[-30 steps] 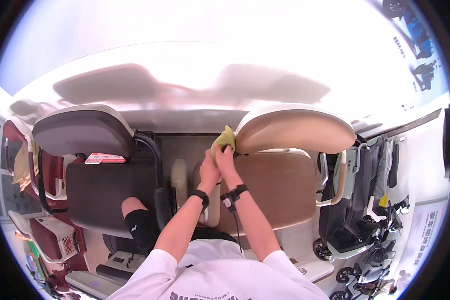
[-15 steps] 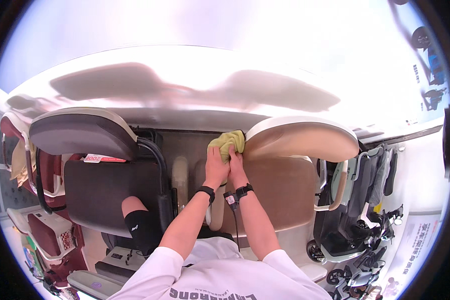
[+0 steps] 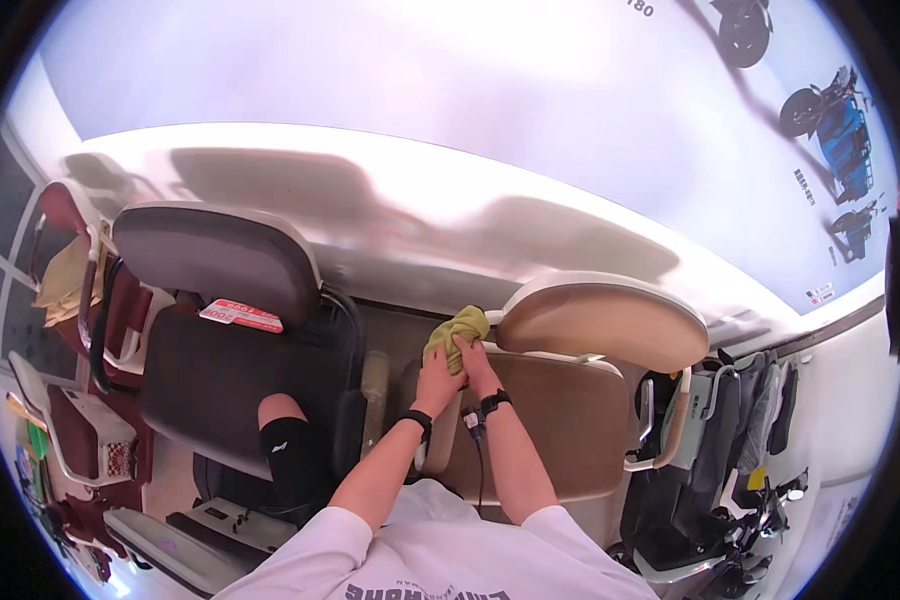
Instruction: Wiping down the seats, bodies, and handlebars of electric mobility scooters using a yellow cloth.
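A yellow-green cloth point(image 3: 457, 332) is bunched between my two hands beside the left end of a tan padded backrest point(image 3: 600, 325). My left hand point(image 3: 438, 382) grips the cloth from the lower left, its fingers pressed into the fabric. Close against it, my right hand point(image 3: 477, 368) holds the cloth from the lower right. Both hands are closed on it, and some fingertips are hidden in its folds. Below the backrest lies the tan seat cushion point(image 3: 550, 430), to the right of my forearms. A black band circles each wrist, and a small device on a cable hangs by the right one.
On the left stands a dark padded seat point(image 3: 230, 375) with a backrest point(image 3: 210, 250) and a black armrest point(image 3: 350, 330). A red and white card point(image 3: 242, 314) lies on it, and my knee rests over it. Scooters point(image 3: 760, 500) and hanging garments point(image 3: 765, 410) are at right.
The view has tilted and shifted, so the seats appear turned and more wall shows. My hands still hold the cloth by the tan backrest; its folds look slightly different.
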{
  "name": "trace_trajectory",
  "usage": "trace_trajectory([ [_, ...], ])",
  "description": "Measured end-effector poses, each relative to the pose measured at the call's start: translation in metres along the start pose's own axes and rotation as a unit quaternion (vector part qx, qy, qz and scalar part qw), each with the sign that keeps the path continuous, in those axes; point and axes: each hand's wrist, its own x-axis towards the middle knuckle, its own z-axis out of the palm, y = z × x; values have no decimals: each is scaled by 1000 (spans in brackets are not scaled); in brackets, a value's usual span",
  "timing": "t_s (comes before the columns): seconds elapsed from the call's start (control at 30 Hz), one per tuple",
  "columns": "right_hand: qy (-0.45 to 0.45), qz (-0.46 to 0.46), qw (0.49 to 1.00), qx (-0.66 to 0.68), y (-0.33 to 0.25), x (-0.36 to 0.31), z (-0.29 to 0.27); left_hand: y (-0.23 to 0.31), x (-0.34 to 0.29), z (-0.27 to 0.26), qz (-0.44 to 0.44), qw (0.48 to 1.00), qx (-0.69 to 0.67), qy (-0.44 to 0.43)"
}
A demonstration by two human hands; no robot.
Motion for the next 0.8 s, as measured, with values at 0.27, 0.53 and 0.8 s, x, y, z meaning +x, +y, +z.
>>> trace_trajectory([
  [0.27, 59, -151, 933, -321, 25, -3, -10, 3, -45, -6, 16, 997, 72, -36],
  [0.53, 199, -279, 789, -510, 70, -82, 13, -50, -99, -18, 29, 987, 80, -137],
  [0.8, 60, -96, 913, -393, 120, -196, -16, -89, -154, -45, 71, 877, 146, -452],
])
